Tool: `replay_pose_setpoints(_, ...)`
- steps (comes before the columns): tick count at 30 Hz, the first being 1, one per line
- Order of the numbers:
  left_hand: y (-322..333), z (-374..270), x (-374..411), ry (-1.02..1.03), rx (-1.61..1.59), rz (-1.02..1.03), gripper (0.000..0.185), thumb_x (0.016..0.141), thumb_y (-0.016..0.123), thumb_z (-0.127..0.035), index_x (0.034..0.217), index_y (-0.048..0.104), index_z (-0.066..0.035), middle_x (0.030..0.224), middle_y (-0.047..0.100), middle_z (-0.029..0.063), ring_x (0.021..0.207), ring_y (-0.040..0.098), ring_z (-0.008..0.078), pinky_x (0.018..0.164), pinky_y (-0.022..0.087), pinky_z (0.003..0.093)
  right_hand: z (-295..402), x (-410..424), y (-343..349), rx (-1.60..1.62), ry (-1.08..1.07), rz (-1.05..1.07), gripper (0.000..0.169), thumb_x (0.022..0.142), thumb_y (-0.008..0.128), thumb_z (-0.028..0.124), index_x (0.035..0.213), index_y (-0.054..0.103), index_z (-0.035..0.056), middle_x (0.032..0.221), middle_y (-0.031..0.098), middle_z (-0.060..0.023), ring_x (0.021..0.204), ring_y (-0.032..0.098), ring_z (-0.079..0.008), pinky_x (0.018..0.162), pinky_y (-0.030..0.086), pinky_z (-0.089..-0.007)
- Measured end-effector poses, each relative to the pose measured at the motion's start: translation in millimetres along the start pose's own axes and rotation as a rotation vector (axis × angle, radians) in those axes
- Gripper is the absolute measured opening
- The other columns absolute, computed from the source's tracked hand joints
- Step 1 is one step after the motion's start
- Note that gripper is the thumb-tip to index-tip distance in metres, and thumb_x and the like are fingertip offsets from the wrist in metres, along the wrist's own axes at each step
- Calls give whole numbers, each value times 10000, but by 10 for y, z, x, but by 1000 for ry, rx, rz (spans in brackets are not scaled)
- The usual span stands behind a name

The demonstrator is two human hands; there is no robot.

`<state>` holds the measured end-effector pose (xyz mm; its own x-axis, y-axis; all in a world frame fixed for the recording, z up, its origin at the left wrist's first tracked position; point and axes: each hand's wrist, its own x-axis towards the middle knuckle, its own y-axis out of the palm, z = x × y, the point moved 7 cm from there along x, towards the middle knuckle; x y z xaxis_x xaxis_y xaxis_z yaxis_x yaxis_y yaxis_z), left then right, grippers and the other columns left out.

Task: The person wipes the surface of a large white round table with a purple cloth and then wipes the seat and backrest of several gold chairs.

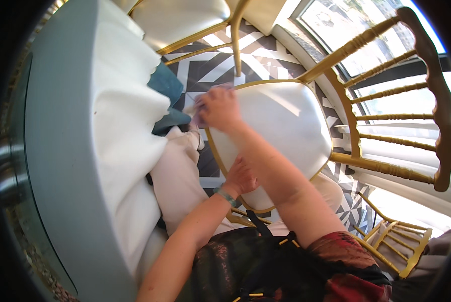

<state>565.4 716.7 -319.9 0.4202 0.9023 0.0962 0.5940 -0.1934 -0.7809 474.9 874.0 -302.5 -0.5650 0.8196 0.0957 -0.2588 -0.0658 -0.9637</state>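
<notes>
My right hand (221, 107) is over the front corner of a chair seat (282, 117) with white padding and a gold rim. Bunched in its fingers is a thin, pale purple cloth (200, 113), blurred by motion. My left hand (242, 177), below the right forearm, is over the near side of the same seat. A greenish bracelet (226, 196) circles that wrist. The left fingers are partly hidden, and whether they touch the seat is unclear. The chair's gold spindle back (395, 98) rises on the right.
A table with a white tablecloth (123, 113) and a grey-blue top edge (63, 151) fills the left. Another gold chair (180, 22) stands ahead, and one more (403, 241) at lower right. Patterned tiles (210, 64) cover the floor. A window (346, 26) lies beyond the chair.
</notes>
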Motion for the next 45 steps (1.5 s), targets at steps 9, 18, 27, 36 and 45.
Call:
replay_pose_setpoints(9,-176,-156,61,20,97,-105,487,786,585,-293,1250,538,-157,1413,397,111,1310,351,275,1087,240,451,-880,-86,-249,137,149,-141,290,842,561,370,1074,638,215,1169,568,-23,1168,478,-215,1057,265,-397)
replay_pose_setpoints(18,-204,-197,67,41,142,-121,479,821,566,-312,1276,527,-167,1434,378,101,1333,327,269,1093,212,459,-2695,-655,-740,75,456,-133,325,898,487,372,1168,600,231,1242,536,-12,1209,462,-235,1003,345,-396)
replay_pose_setpoints(27,-225,-234,85,53,181,-149,489,816,575,-324,1277,509,-173,1407,399,93,1291,365,266,1057,268,471,-2893,-941,-796,137,441,-269,308,916,489,297,1200,577,219,1264,519,-39,1151,507,-268,959,414,-390)
replay_pose_setpoints(36,-206,-239,62,50,190,-133,480,822,567,-327,1277,514,-183,1417,388,110,1316,344,286,1086,221,459,-3064,-1577,-814,103,660,-266,323,923,475,278,1231,531,201,1228,525,-77,1131,515,-294,959,422,-404)
replay_pose_setpoints(45,-205,-287,33,90,238,-181,466,816,568,-310,1257,524,-167,1400,396,117,1302,349,297,1084,227,470,-2824,-2729,-849,28,884,-322,409,914,490,307,1298,463,172,1278,470,-89,1188,459,-299,997,366,-422)
